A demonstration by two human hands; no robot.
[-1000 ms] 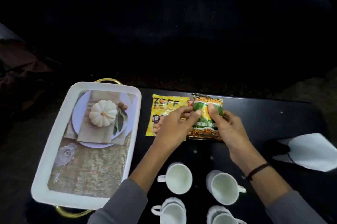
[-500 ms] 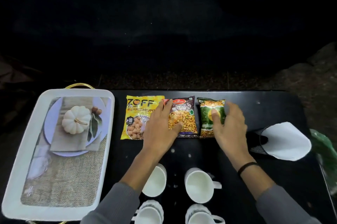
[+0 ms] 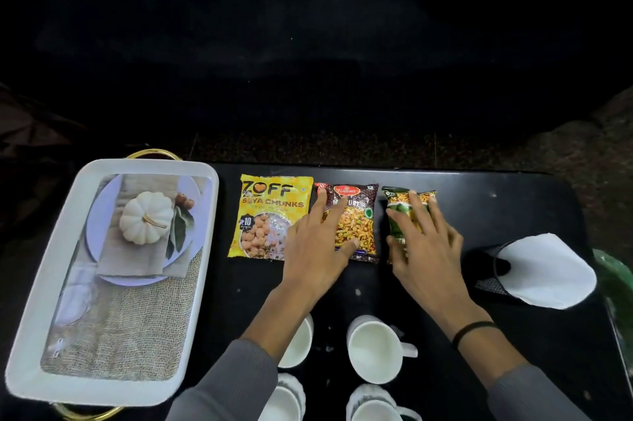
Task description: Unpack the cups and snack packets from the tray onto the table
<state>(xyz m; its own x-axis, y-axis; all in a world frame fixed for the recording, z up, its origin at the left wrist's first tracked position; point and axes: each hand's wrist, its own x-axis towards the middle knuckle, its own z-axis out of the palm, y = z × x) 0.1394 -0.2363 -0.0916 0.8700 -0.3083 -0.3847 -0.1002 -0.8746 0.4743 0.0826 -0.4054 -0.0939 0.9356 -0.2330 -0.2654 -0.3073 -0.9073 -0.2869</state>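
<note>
Three snack packets lie in a row on the black table (image 3: 496, 215): a yellow soya chunks packet (image 3: 263, 215), a maroon mixture packet (image 3: 359, 218) and a green packet (image 3: 399, 215). My left hand (image 3: 315, 249) lies flat with straight fingers on the maroon packet's left part. My right hand (image 3: 428, 249) rests flat with spread fingers on the green packet. Several white cups sit near the front edge, one (image 3: 375, 348) with its handle to the right, another (image 3: 296, 345) partly hidden under my left arm. The white tray (image 3: 34, 318) with gold handles stands at the left and holds none of these items.
A white paper napkin (image 3: 548, 273) in a black mesh holder (image 3: 489, 280) lies at the table's right. Something green (image 3: 616, 283) shows past the right edge. Beyond the table's far edge is dark speckled floor.
A second ago both hands held the green packet over the maroon one. The packets now lie side by side, and both hands have flattened on them. The view shifted right.
</note>
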